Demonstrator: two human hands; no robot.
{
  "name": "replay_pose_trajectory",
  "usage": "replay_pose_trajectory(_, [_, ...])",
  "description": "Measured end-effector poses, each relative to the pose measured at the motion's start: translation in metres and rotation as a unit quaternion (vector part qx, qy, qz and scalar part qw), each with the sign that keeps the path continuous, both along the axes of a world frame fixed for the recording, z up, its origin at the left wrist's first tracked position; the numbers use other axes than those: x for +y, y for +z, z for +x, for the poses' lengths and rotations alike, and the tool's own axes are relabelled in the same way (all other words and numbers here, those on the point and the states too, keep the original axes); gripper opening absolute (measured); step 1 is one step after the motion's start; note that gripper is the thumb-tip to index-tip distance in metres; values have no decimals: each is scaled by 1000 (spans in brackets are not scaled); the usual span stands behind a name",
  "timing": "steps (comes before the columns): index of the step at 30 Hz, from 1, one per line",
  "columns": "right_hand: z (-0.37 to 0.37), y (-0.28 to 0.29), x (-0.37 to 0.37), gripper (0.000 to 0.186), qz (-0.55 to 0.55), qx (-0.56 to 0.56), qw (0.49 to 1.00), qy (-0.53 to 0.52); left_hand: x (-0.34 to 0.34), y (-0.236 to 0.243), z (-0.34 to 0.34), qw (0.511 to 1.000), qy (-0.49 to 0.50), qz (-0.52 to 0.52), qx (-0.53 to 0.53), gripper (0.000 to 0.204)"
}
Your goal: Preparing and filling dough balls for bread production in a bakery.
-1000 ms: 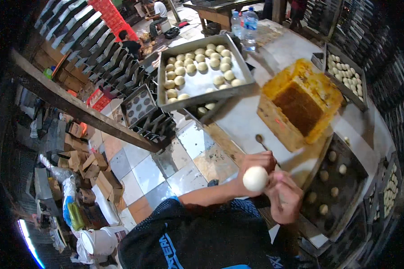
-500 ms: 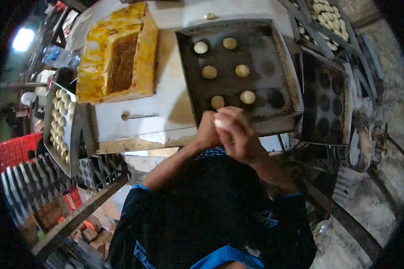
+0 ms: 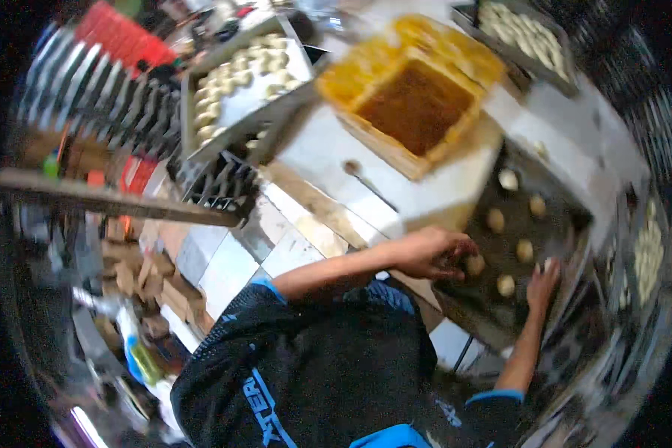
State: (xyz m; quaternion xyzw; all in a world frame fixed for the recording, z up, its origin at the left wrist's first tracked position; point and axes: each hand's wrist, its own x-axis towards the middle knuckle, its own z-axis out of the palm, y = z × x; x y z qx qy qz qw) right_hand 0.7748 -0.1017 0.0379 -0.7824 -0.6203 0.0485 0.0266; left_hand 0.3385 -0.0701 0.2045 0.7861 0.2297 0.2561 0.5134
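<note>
A dark square baking tray [image 3: 478,313] holds several round dough balls [image 3: 524,250] in loose rows. Over its right part my right hand [image 3: 543,286] reaches down, its fingers closed around a small pale dough ball [image 3: 549,264] that shows only partly at the fingertips. My left hand [image 3: 437,254] hovers at the tray's left edge with nothing in it, its fingers slightly bent and apart. Just beyond those fingertips sits another dough ball [image 3: 475,265], browner than the whitish one [image 3: 508,179] at the far end.
A yellow-smeared box [image 3: 381,138] with brown filling stands left of the tray. Nearer lies a spoon-like tool [image 3: 369,187] on the white table. A tray of many dough balls [image 3: 306,93] is at the far left, another tray of dough pieces [image 3: 571,78] at the far right.
My hands, together around a dough ball before, have parted: the right went out over the tray with the ball, the left moved to its left side. The whole view has swung leftward and tilted.
</note>
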Motion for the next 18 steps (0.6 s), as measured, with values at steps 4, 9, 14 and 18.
replay_pose_trajectory(4, [1,-3,-3,59,-6,23,1000,-12,3,11,-104,967,214,-123,-66,24])
replay_pose_trajectory(9, [-53,83,22,49,349,3,932,103,46,12,-289,826,545,127,69,13])
replay_pose_trajectory(14, [-271,168,47,28,513,48,853,91,164,20,-438,710,566,91,409,44])
replay_pose_trajectory(18, [-411,207,48,19,422,71,874,232,216,-3,-453,771,451,-38,448,40])
